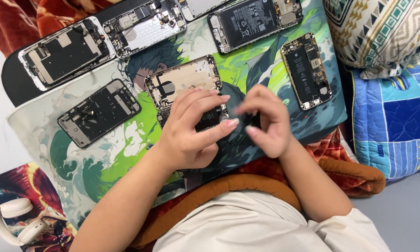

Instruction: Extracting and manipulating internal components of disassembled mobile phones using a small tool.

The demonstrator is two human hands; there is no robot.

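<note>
My left hand (191, 133) and right hand (266, 121) meet just above the open phone (210, 117) at the middle of the mat (126, 144), my fingertips nearly touching. The left fingers (219, 128) are curled, thumb and forefinger drawn close; the right ones are bunched together around something small and dark (242, 112), though I cannot tell what it is or how firmly I have it. The phone itself lies mostly hidden beneath my left hand, just below the gold back shell (184, 80) at twelve o'clock.

The risk, as I judge it, is the tiny piece slipping. Dropped here, it could vanish against the busy print of the mat, or roll toward the blanket (340, 154) at four o'clock. My left palm also sits over the bare insides of the phone, so pressing down could bend something delicate. The other opened phones crowd close: one at ten o'clock (99, 112), one at two o'clock (307, 70). A careless elbow could nudge them.
</note>
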